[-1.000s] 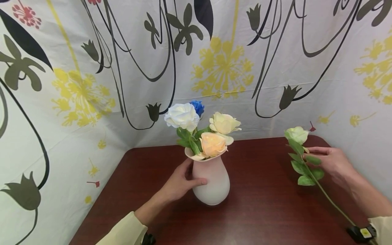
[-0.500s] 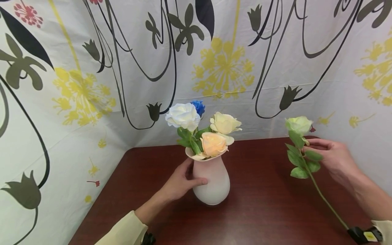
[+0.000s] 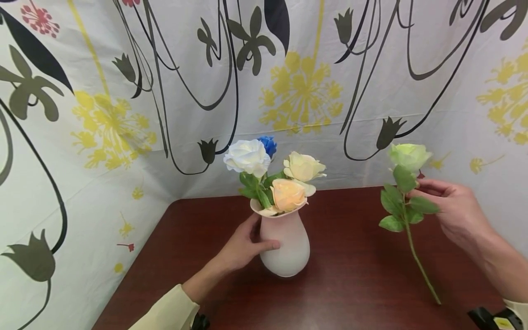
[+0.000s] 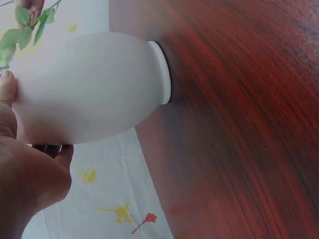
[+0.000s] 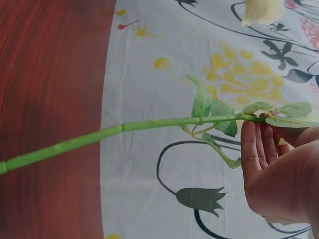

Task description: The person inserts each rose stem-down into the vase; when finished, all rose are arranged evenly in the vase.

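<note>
A pale pinkish-white vase stands upright mid-table, its foot on the wood in the left wrist view. Round its left side my left hand curls, the thumb across the front and the other fingers behind. Several artificial roses fill the vase: a white rose, a blue rose, a cream rose and a peach rose. Over the table's right side, my right hand pinches a greenish-white rose by its upper stem. That rose is held nearly upright, its green stem pointing down.
The dark reddish-brown table ends at its back edge against a white curtain printed with flowers, which also runs along the left and right sides. A black wrist strap shows below the right hand.
My right hand has raised the greenish-white rose and turned it more upright, its stem end swinging left, away from the wrist strap. The left hand and the vase have stayed put.
</note>
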